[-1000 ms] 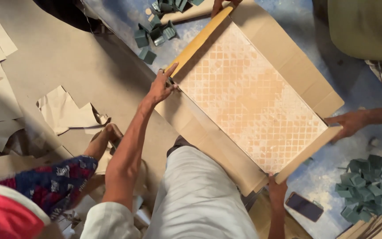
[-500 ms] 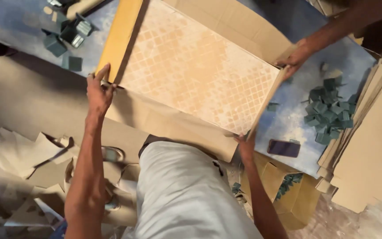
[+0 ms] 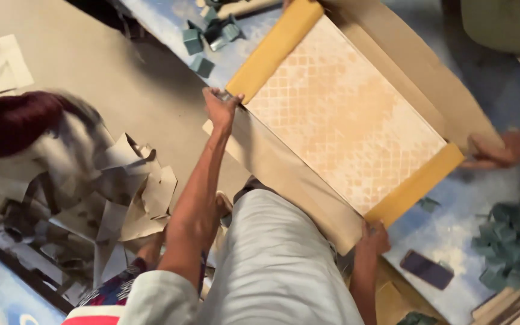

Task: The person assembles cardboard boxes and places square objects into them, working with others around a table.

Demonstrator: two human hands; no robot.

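A large beige tile (image 3: 344, 120) with a faint diamond pattern lies in an opened brown cardboard wrap (image 3: 290, 168) on the floor. My left hand (image 3: 221, 108) grips the near left corner of the tile and cardboard, by a yellow-brown flap (image 3: 275, 48). My right hand (image 3: 373, 238) holds the near right corner, beside the other yellow-brown flap (image 3: 416, 183). Another person's hand (image 3: 492, 151) grips the far right corner. My leg in light grey trousers (image 3: 272, 265) is below the tile.
Torn cardboard scraps (image 3: 133, 192) are piled at the left, next to a blurred person with dark red hair (image 3: 25, 120). Small grey-green blocks lie at top (image 3: 209, 33) and right (image 3: 513, 241). A dark phone (image 3: 427, 269) rests on the blue-white floor.
The view has swung, so the tile now sits toward the upper right. Both my hands keep their corners, and the other person's hand stays at the far right corner. A red-haired head has come in at left.
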